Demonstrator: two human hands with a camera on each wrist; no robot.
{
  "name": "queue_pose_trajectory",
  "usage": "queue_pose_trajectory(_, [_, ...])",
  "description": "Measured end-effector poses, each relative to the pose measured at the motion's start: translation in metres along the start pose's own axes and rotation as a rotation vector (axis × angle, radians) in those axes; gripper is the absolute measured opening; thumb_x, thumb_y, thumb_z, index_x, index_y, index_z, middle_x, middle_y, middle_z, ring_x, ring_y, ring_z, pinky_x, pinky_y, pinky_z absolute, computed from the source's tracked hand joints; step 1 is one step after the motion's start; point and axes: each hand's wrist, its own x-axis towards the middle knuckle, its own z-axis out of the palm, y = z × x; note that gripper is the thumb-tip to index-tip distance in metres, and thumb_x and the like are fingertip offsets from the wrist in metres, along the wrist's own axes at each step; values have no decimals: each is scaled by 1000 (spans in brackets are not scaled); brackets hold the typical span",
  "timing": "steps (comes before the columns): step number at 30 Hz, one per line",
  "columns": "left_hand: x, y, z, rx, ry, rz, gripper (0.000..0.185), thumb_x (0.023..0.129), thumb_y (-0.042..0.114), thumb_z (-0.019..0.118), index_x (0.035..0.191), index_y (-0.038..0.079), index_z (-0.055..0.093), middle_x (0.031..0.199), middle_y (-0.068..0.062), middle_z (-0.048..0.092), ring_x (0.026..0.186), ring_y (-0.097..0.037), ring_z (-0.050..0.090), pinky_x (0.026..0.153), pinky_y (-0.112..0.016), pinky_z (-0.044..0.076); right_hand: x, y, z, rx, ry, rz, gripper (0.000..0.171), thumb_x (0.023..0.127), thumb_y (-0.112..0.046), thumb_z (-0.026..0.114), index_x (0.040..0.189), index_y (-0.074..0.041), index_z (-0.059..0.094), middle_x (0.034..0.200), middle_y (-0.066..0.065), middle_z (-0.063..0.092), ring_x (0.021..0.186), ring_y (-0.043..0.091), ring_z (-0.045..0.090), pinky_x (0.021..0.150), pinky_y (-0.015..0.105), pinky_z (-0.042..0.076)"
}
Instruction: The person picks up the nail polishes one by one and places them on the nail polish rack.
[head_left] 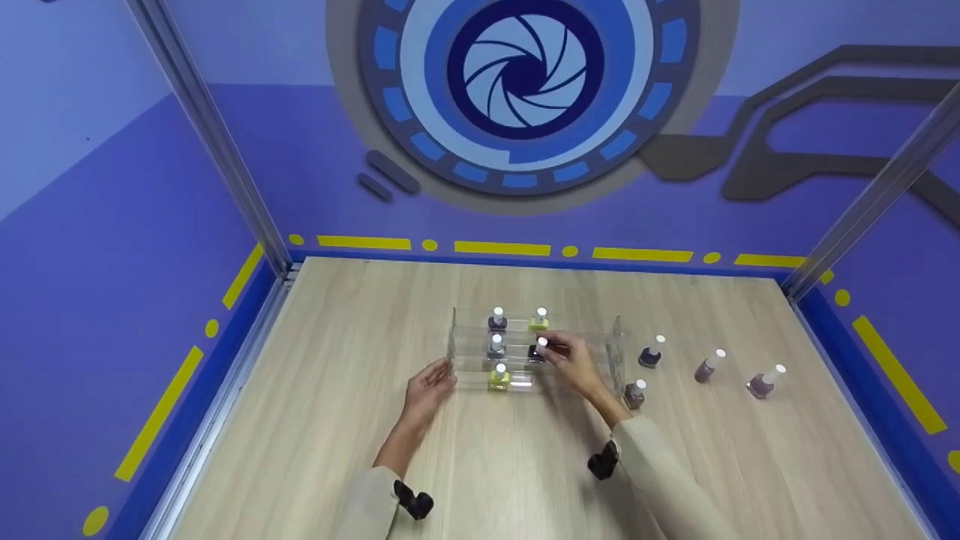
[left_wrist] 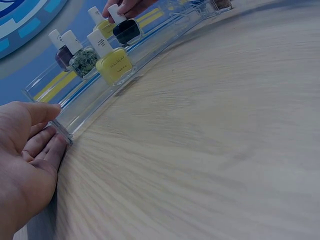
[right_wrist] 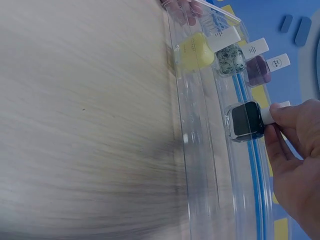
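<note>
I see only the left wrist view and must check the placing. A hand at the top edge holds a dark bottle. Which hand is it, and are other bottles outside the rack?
Observer: It is the right hand, pinching the white cap of the dark bottle on the middle step.
Operator: And outside the rack?
Observer: Four bottles stand on the table right of the clear rack; the nearest bottle is beside its right end.

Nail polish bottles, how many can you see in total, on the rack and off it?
9. Five on the clear rack: two on the back step, two on the middle step including the dark bottle that the right hand pinches, one yellow in front. Four stand on the table to its right.
</note>
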Motion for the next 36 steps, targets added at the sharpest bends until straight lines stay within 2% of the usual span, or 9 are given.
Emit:
queue_pose_trajectory(5, [1,1,0,16,3,17,53,99,7,64,147,-8,46,154,-27,47,147,-40,43,119,-42,45,2,15,-4,10,7,5,30,89,19,62,118,23,60,118,43,64,112,58,62,103,59,53])
queue_pose_trajectory(11, [3,0,1,19,5,13,52,99,7,64,147,-6,48,154,-26,48,147,-40,44,119,-42,45,1,24,-23,-44,74,-22,26,89,13,67,115,15,68,114,32,71,107,48,69,101,53,57])
queue_pose_trajectory(14, [3,-1,0,17,5,12,52,99,6,64,147,-5,48,154,-25,48,146,-40,44,119,-43,45,-4,22,-34,-71,96,-34,25,90,10,69,115,10,70,113,27,73,106,45,70,99,45,59])
queue_pose_trajectory(18, [2,-2,-1,16,-12,7,51,100,8,62,148,-3,48,154,-24,49,146,-39,45,119,-45,44,-16,19,-49,-96,117,-45,22,92,6,68,114,6,72,114,23,74,106,40,71,95,27,59])
queue_pose_trajectory(23, [1,-1,0,34,-13,-7,51,101,10,62,148,-1,49,154,-22,50,146,-37,46,120,-46,43,-35,14,-69,-99,143,-107,21,94,4,68,114,4,73,113,24,74,104,26,73,90,11,55])
queue_pose_trajectory(26, [2,-2,0,38,-4,-8,51,100,10,62,148,-1,49,154,-22,49,146,-37,46,120,-46,43,-46,13,-82,-80,171,-116,20,93,5,69,113,6,73,111,27,74,99,12,73,87,9,55])
queue_pose_trajectory(29, [2,-3,-1,29,5,-1,52,99,8,64,147,-3,49,154,-23,49,146,-38,45,120,-45,43,-56,17,-95,-80,218,-90,20,91,7,69,111,7,73,109,29,73,94,3,71,83,8,55])
queue_pose_trajectory(36, [4,-2,1,38,14,1,53,98,9,66,146,-5,49,153,-24,50,145,-39,45,117,-42,47,-75,38,-123,-99,270,-80,23,89,12,70,112,12,70,110,33,71,94,1,71,83,9,56])
